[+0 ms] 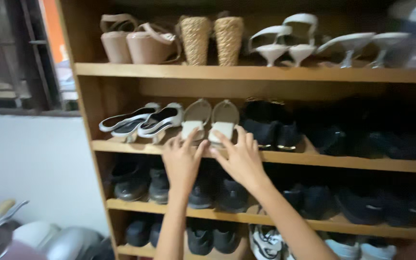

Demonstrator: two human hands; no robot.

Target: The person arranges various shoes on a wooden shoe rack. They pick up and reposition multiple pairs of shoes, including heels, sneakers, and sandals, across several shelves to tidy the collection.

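The left hand [183, 161] and right hand [240, 159] are touching, fingers spread open, the beige block-heeled sandals [211, 121] standing heels-outward on the shelf [121, 146].

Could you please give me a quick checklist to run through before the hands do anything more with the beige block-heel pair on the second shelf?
1. Left hand on the left beige heel: ok, fingertips touch it.
2. Right hand on the right beige heel: ok, fingers touch it.
3. Firm grip on either shoe: cannot tell, picture blurred.
4. Pair standing on the second shelf, heels outward: ok.
5. Gap to the white slingbacks on the left: not ok, almost touching.
6. Gap to the black shoes on the right: not ok, very close.
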